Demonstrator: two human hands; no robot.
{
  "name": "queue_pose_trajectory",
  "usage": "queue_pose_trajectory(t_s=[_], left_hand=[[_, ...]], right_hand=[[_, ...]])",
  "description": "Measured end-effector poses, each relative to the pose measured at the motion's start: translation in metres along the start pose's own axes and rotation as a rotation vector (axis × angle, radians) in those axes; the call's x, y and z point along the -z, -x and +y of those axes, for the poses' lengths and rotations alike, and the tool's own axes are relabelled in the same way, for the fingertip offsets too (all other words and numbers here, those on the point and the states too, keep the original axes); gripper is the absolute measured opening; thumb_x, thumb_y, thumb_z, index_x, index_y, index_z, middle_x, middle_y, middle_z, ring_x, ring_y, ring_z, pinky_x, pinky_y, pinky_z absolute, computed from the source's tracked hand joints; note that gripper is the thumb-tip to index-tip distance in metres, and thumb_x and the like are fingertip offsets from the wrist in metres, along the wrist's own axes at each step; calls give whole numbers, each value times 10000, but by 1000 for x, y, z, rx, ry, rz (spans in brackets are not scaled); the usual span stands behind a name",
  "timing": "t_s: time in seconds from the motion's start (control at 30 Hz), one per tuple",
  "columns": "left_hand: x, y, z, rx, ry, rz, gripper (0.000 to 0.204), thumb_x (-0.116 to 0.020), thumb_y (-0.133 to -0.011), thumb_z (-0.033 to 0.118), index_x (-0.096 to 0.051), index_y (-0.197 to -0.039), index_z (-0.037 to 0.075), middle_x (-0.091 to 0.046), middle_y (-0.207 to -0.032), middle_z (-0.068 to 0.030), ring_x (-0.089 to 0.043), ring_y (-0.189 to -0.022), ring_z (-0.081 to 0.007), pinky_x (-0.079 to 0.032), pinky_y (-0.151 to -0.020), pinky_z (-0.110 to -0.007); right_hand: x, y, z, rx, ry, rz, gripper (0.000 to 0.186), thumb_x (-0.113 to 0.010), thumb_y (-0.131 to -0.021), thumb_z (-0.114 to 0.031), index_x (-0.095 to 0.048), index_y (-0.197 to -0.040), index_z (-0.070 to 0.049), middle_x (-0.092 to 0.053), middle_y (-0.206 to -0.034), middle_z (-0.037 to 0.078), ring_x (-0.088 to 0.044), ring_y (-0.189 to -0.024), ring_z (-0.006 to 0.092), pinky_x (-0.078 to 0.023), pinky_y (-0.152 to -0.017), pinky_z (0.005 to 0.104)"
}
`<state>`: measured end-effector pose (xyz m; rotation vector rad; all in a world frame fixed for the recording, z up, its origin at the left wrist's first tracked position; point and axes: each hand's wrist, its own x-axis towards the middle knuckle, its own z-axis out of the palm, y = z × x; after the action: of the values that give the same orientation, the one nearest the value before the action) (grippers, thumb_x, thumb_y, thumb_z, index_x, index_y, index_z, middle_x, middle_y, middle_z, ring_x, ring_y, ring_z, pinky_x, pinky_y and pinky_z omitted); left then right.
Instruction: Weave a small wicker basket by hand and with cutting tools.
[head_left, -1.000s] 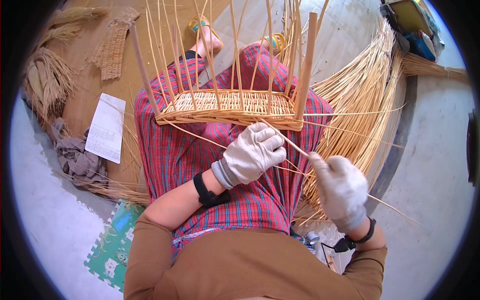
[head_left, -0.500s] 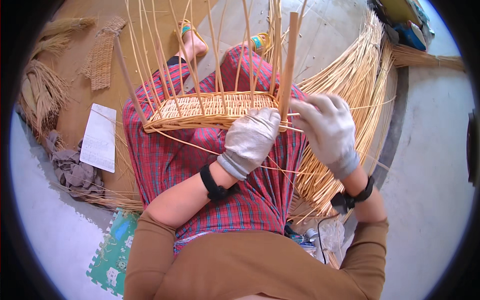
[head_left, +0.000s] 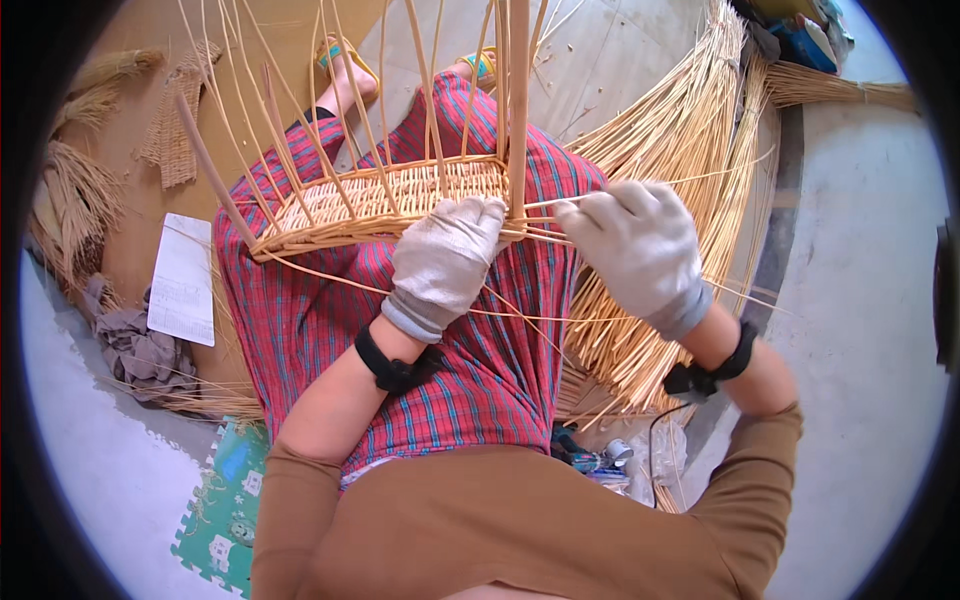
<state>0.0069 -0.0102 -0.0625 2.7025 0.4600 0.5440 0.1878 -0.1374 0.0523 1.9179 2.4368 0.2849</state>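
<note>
A half-woven wicker basket (head_left: 385,190) rests across my lap, its base a pale weave and its low wall built of bent willow rods. Thin stakes and thicker corner posts (head_left: 517,110) rise from its edge. My left hand (head_left: 440,255), in a whitish work glove, is closed over the near rim close to the right corner. My right hand (head_left: 640,250), gloved too, has its fingers curled round a willow rod (head_left: 548,203) that runs out from that corner. Other loose rod ends stick out just below it. The fingertips of the left hand are partly hidden.
A large bundle of willow rods (head_left: 650,150) lies on the floor at the right. To the left are a flat woven panel (head_left: 178,135), a white sheet (head_left: 183,280), a grey cloth (head_left: 145,345) and more fibre bundles (head_left: 85,210). A green foam mat (head_left: 225,500) lies near left.
The whole scene has shifted left in view. My right hand has drawn away from the corner post and closed round a rod; my left hand stays on the rim.
</note>
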Motion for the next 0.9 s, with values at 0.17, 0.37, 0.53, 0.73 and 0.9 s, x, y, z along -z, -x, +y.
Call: queue_pose_trajectory(t_s=[0.17, 0.37, 0.53, 0.73, 0.9], left_hand=[[6, -3, 6, 11, 29, -72, 389, -802, -825, 275, -704, -1142, 75, -697, -976, -67, -690, -890, -263, -564, -770, -386], [24, -29, 12, 539, 1065, -262, 682, -750, -826, -18, -526, -1465, 55, -648, -1224, -120, -663, -1112, -236, -552, -930, -371], [25, -39, -5, 397, 1024, -518, 554, -730, -838, -83, -529, -1349, -8, -633, -1206, -97, -627, -1151, -200, -491, -1056, -326], [18, -34, -6, 312, 1177, -458, 449, -706, -894, -115, -549, -1299, -4, -632, -1129, -75, -614, -1121, -157, -498, -1044, -325], [30, -31, -2, 340, 1241, -481, 459, -682, -908, -128, -530, -1321, 3, -610, -1139, -65, -611, -1094, -149, -514, -1023, -330]], right_hand=[[-20, 38, -27, -298, -37, 146, 387, -710, -814, -176, -710, -1199, -126, -639, -1034, -3, -634, -1016, 192, -525, -820, 352], [-26, 36, -15, -182, -84, 150, 379, -728, -806, -155, -754, -1184, -151, -678, -1058, -9, -667, -969, 172, -523, -732, 368], [-20, 31, -14, -444, -473, 65, 236, -791, -853, -164, -787, -1079, -96, -702, -838, 56, -698, -768, 210, -547, -685, 372], [-56, 39, 12, -852, -1004, -196, 235, -834, -822, -307, -759, -921, -107, -696, -852, 91, -716, -816, 262, -564, -750, 374], [-31, 41, 15, -707, -754, -153, 364, -865, -775, -382, -672, -919, -110, -654, -859, 60, -682, -807, 290, -546, -720, 415]])
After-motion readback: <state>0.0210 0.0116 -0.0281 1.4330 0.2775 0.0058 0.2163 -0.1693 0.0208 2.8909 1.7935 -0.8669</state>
